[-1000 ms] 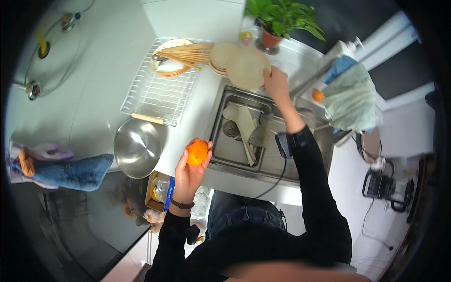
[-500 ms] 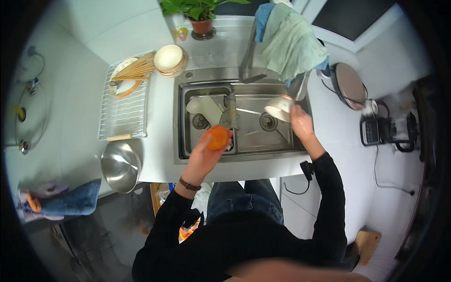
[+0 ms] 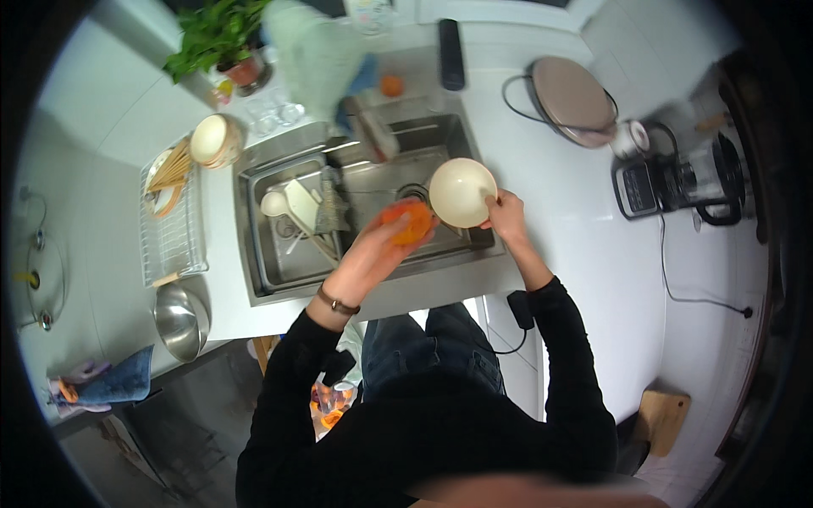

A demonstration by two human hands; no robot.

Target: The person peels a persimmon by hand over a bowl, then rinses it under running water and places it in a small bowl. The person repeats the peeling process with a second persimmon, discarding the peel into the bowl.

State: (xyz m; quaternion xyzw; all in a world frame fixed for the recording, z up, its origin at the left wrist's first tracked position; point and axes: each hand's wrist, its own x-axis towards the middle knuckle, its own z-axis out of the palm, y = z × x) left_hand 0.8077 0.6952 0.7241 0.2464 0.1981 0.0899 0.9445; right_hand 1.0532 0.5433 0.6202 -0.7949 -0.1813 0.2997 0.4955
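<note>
Over the right basin of the sink (image 3: 279, 296), my right hand (image 3: 508, 217) grips a cream bowl (image 3: 462, 191) by its rim, thumb inside. The bowl's pale hollow side faces up toward me. My left hand (image 3: 373, 250) is closed on a round orange sponge (image 3: 408, 222), slightly blurred, just left of the bowl. A small gap seems to part sponge and bowl, though blur makes contact hard to judge. In the left basin lie a white ladle (image 3: 274, 203), a pale flat-bladed utensil (image 3: 301, 205) and a grey mesh cloth (image 3: 332, 200) over the divider.
A green towel (image 3: 313, 63) hangs over the faucet. Stacked bowls (image 3: 212, 140) and a wire dish rack (image 3: 169, 241) holding chopsticks (image 3: 173, 166) stand left, above a steel bowl (image 3: 180, 322). Rightward are a round pinkish appliance (image 3: 572, 95) and a blender-like machine (image 3: 644, 186).
The view has swung to the right. My right hand has brought the bowl toward the middle and turned its hollow up; my left hand and the sponge are now closer to it.
</note>
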